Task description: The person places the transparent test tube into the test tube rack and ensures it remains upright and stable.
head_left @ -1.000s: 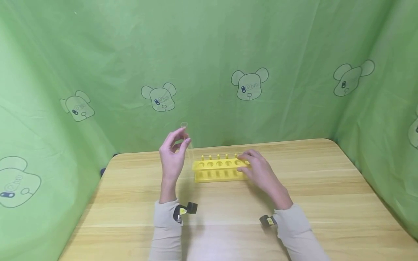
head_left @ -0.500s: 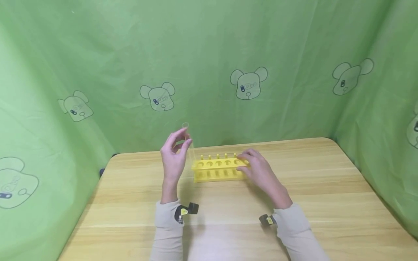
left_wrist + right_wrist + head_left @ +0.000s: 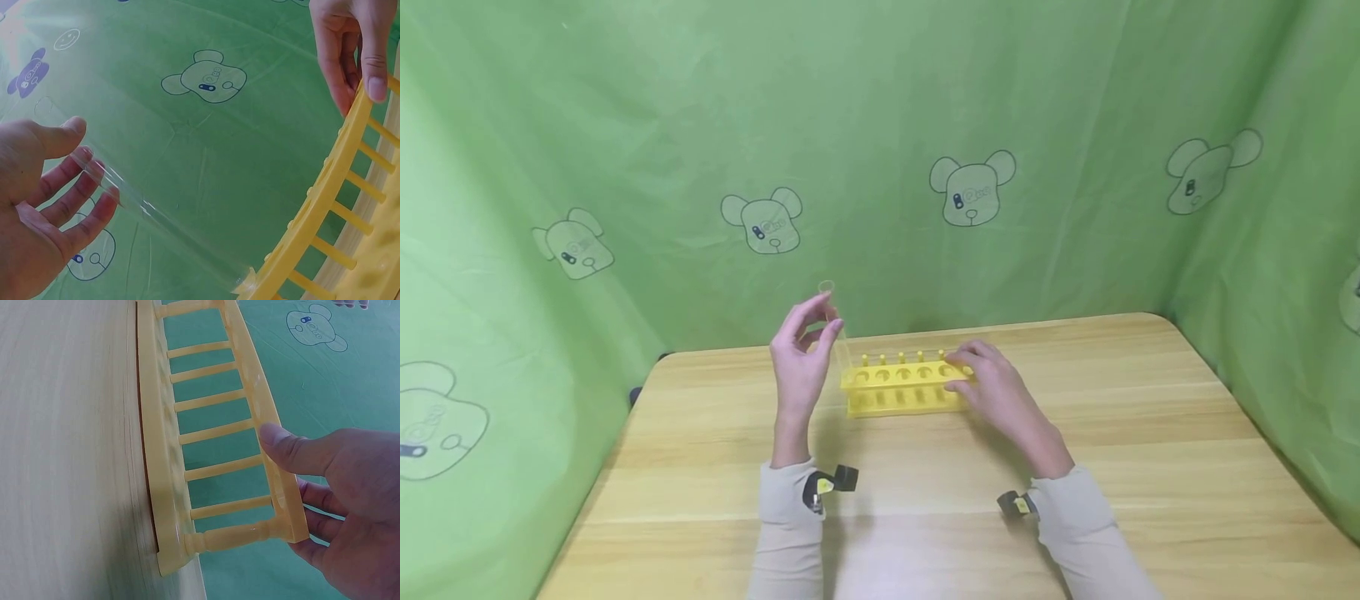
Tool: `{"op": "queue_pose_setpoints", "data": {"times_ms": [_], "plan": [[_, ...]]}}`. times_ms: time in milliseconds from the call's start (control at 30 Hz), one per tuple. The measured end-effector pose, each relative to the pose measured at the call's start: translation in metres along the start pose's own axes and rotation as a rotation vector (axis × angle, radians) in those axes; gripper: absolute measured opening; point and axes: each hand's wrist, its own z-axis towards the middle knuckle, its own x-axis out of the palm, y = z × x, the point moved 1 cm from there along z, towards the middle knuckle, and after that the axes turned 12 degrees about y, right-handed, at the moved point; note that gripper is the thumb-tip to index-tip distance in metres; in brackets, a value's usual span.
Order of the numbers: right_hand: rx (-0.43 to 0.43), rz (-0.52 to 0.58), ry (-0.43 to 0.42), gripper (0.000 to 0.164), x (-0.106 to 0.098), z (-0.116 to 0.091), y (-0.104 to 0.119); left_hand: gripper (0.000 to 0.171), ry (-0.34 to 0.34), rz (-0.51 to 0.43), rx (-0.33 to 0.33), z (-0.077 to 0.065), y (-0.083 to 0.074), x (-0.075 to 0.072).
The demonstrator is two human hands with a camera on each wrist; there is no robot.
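A clear test tube (image 3: 150,209) is pinched near its rim between the thumb and fingers of my left hand (image 3: 802,354). It slants, its lower end at the left end of the yellow test tube rack (image 3: 902,383). Whether that end sits inside the hole or only at its edge I cannot tell. My right hand (image 3: 996,387) grips the right end of the rack's top plate, thumb (image 3: 290,450) on the near side and fingers beyond. The rack stands upright on the table, with a row of holes on top and short pegs along the back.
The wooden table (image 3: 925,500) carries the rack near its far edge. Green curtains (image 3: 880,167) printed with bear heads close off the back and both sides. A small black camera (image 3: 846,478) is strapped at the left wrist, another camera (image 3: 1009,505) at the right.
My left hand has shifted slightly right with the test tube, bringing the tube's lower end from beside the rack to its left end. The right hand keeps its grip on the rack.
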Motion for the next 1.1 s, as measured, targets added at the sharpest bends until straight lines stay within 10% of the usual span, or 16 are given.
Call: {"op": "queue_pose_setpoints", "data": {"times_ms": [1100], "plan": [[-0.003, 0.008, 0.005, 0.043, -0.001, 0.0, 0.001, 0.042, 0.043, 0.005, -0.01, -0.001, -0.018, 0.014]]}}
